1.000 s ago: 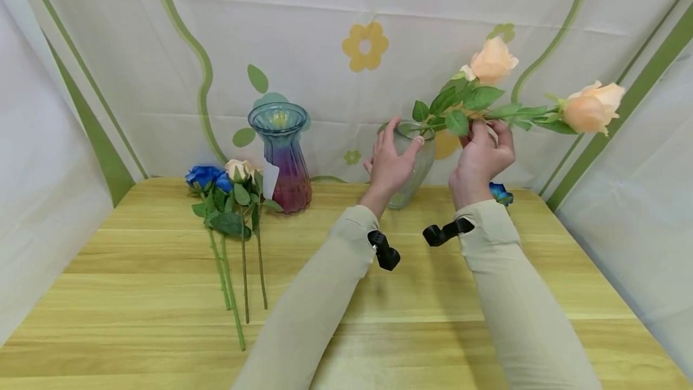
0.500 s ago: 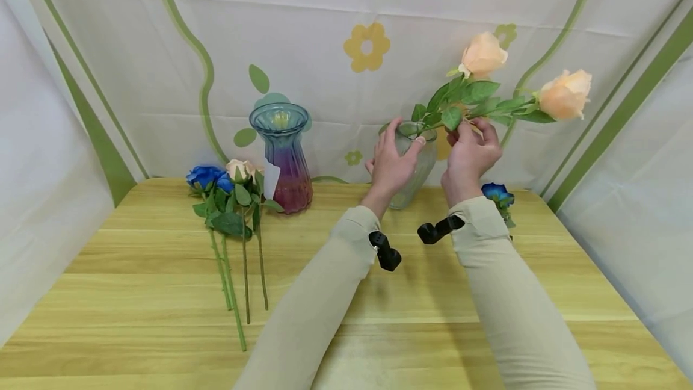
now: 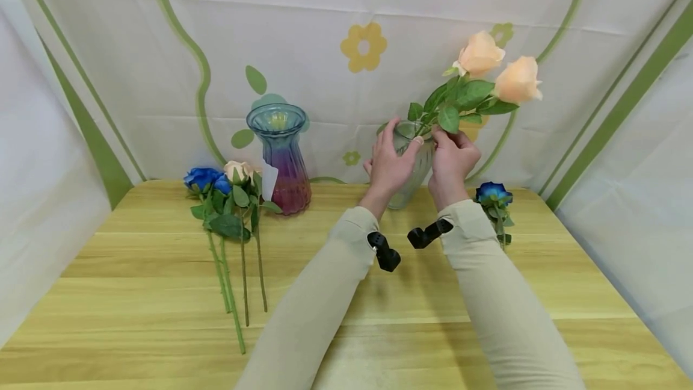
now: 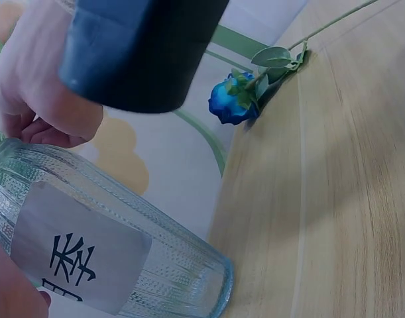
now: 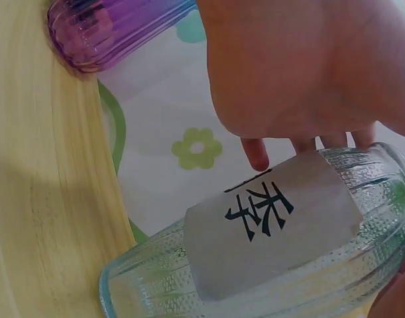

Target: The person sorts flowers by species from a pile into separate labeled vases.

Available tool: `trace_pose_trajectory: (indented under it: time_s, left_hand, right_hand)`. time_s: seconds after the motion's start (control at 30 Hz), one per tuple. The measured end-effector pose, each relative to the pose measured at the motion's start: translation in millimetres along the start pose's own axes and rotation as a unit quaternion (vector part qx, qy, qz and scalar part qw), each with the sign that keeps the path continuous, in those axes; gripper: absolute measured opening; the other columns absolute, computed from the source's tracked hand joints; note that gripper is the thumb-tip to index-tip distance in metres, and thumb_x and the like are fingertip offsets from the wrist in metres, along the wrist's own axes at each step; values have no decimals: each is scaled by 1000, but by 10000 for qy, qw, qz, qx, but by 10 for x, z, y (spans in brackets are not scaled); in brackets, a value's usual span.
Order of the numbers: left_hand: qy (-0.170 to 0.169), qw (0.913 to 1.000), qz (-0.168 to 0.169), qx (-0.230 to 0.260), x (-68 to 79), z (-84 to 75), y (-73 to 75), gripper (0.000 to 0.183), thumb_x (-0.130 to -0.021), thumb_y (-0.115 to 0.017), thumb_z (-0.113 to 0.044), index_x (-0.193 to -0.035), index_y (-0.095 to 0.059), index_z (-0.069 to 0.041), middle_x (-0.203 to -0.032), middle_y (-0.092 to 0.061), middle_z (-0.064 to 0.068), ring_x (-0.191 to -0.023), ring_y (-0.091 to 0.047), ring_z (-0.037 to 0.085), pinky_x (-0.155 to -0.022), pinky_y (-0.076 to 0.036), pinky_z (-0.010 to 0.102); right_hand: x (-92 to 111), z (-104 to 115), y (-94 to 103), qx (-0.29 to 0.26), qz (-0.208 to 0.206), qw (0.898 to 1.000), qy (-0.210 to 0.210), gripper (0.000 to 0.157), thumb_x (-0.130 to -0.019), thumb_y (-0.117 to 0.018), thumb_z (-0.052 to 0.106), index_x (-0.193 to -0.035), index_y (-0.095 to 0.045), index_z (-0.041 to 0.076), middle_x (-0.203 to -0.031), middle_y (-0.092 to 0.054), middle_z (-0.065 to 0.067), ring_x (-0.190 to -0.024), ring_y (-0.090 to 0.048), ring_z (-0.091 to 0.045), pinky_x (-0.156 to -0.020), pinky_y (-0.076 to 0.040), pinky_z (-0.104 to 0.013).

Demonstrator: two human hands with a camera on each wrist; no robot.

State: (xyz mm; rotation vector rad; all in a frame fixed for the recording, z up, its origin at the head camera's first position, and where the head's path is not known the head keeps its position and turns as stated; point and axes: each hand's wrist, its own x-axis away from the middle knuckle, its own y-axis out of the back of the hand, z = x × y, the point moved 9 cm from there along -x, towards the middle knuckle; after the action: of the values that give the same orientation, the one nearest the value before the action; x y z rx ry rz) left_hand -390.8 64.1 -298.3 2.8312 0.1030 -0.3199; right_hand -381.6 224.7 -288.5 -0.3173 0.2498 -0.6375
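Note:
My left hand (image 3: 391, 161) grips the clear ribbed glass vase (image 3: 415, 176) near its neck, thumb and fingers on opposite sides. A paper label (image 4: 83, 248) with dark characters is stuck to the glass. At the vase mouth, my right hand (image 3: 453, 161) pinches the stem of a peach rose (image 3: 518, 80), with the pinched part mostly hidden behind the fingers. Another peach rose (image 3: 480, 53) leans right above the rim, its leaves (image 3: 449, 118) overlapping those of the first. In the left wrist view the vase base (image 4: 222, 288) meets the wooden table (image 4: 348, 218).
A blue-to-purple glass vase (image 3: 284, 161) stands to the left. Beside it lie blue roses (image 3: 203, 178) and cream roses (image 3: 238, 170), stems toward me. One more blue rose (image 3: 494, 194) lies beyond my right forearm. A patterned cloth (image 3: 303, 35) hangs behind the table.
My right hand has moved left to the vase mouth, bringing the right peach rose leftward and more upright beside the other. My left hand stays on the vase.

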Motion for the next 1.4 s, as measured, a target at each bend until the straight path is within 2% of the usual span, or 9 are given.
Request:
trace_pose_trajectory:
  time_s: [0.2, 0.5, 0.73, 0.87, 1.07, 1.2, 1.4]
  left_hand:
    - [4, 10000, 36, 45, 1, -6, -9, 69, -103, -59, -54, -164, -32, -40, -170, -37, -9, -155, -38, 22, -119, -21, 62]
    - [46, 10000, -26, 48, 1, -4, 3, 69, -102, -60, -52, -164, -33, -39, -170, -37, -9, -156, -37, 21, -121, -19, 64]
    - [64, 10000, 33, 14, 0, 3, -1, 69, -103, -59, -54, -165, -32, -40, -171, -36, -10, -157, -35, 20, -122, -19, 62]
    - [88, 10000, 31, 24, 5, 8, -9, 69, -103, -60, -53, -164, -32, -40, -171, -36, -10, -157, -36, 20, -122, -19, 61]
    - [79, 10000, 13, 21, -4, 13, 15, 69, -103, -60, -54, -165, -32, -40, -171, -36, -10, -157, -36, 21, -122, -19, 62]
    - [48, 10000, 27, -4, 1, 16, 14, 69, -103, -60, -54, -165, -32, -40, -171, -36, -10, -158, -35, 22, -122, -19, 63]
    - [4, 10000, 42, 3, 10, 17, -9, 70, -103, -60, -55, -165, -31, -40, -171, -36, -10, -159, -34, 22, -125, -16, 65]
  right_hand:
    - [6, -58, 46, -68, 37, 9999, -141, 14, -95, -76, 9, -105, -84, 3, -101, -72, 3, -91, -64, -13, -85, -52, -30]
    - [23, -130, 95, -131, 372, 9992, -30, 16, -98, -76, 14, -109, -82, 5, -104, -72, 3, -92, -67, -12, -87, -51, -33]
    - [59, -163, 154, -259, 628, 9976, -161, 21, -99, -76, 14, -118, -81, 9, -120, -74, 2, -101, -67, -12, -87, -50, -32]
    - [118, -209, 213, -146, 865, 9959, -207, 32, -101, -73, 16, -132, -75, 9, -133, -73, -4, -112, -67, -13, -92, -50, -32]
    - [291, -318, 247, 230, 1376, 9899, -260, 49, -104, -70, 21, -152, -59, 14, -156, -60, -8, -141, -57, -15, -111, -46, -31]
    - [381, -365, 290, 353, 1616, 9858, -299, 53, -104, -69, 20, -155, -55, 17, -161, -55, -6, -150, -50, -16, -120, -44, -30]
    - [466, -461, 321, 670, 2157, 9722, -620, 65, -105, -69, 25, -164, -42, 18, -172, -39, 0, -160, -36, -14, -128, -37, -31]
